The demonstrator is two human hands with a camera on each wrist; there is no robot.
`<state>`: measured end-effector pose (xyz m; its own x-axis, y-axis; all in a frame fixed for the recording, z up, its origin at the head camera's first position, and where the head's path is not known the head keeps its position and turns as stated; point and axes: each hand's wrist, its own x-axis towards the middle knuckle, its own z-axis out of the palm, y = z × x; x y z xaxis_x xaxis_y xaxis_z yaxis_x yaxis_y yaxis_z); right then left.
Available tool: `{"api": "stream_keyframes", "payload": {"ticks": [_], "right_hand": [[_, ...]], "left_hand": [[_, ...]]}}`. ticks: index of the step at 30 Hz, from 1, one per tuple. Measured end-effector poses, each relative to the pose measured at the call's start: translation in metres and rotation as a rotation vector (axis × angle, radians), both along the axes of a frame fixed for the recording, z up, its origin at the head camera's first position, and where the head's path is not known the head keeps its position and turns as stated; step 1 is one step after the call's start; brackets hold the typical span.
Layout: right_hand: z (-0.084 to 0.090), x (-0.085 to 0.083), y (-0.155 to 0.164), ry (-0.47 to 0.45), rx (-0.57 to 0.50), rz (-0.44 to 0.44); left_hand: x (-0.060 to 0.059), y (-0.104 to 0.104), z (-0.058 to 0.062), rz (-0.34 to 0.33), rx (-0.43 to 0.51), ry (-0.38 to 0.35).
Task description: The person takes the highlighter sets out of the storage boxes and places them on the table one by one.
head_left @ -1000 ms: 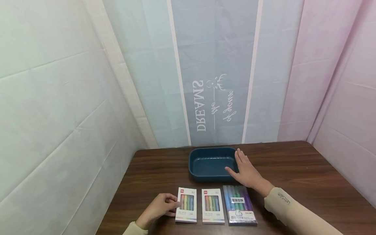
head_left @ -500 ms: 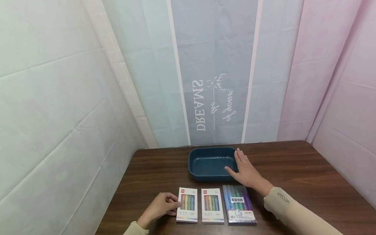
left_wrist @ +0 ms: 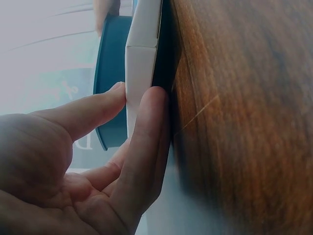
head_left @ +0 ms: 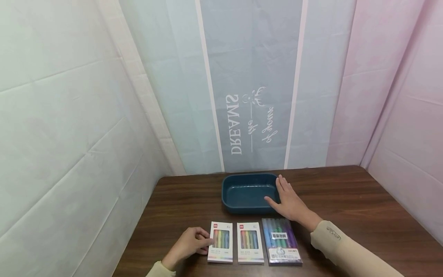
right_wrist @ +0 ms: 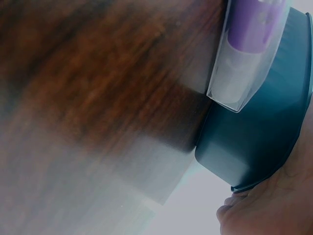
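At the left edge of a white pen box [head_left: 220, 243], my left hand [head_left: 189, 243] pinches it. In the left wrist view the thumb [left_wrist: 100, 110] lies on one face of the box [left_wrist: 139, 73] and a finger [left_wrist: 146, 127] reaches to its other side. My right hand [head_left: 292, 202] rests with straight fingers on the right rim of a dark teal rectangular tray [head_left: 250, 210]. A second white pen box [head_left: 250, 244] lies in the middle of the row. To its right is a clear pack of blue, green and purple pens [head_left: 283, 242], whose corner also shows in the right wrist view.
The brown wooden table [head_left: 349, 204] extends to both sides of the tray. Behind it hangs a pale cloth backdrop [head_left: 256, 77] with lettering. Cloth walls [head_left: 76, 134] stand at the left and right.
The left white pen box has shifted slightly to the right with my left hand, mostly in the first half second. My right hand stays on the tray.
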<state>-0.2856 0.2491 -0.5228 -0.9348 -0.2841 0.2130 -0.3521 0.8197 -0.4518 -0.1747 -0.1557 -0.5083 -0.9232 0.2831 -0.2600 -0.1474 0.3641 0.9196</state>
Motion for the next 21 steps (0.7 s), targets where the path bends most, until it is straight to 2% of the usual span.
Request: {"api": "stream_keyframes", "payload": {"ticks": [8,21], "right_hand": [[-0.0005,-0.0004,-0.0011,0.021,-0.012,0.006],[-0.0006,-0.0007,0.0007,0.002,0.007,-0.006]], "left_hand": [[-0.0005,0.0,0.0,0.003,-0.009,-0.004],[0.0001,0.0007,0.0015,0.007,-0.015,-0.005]]}}
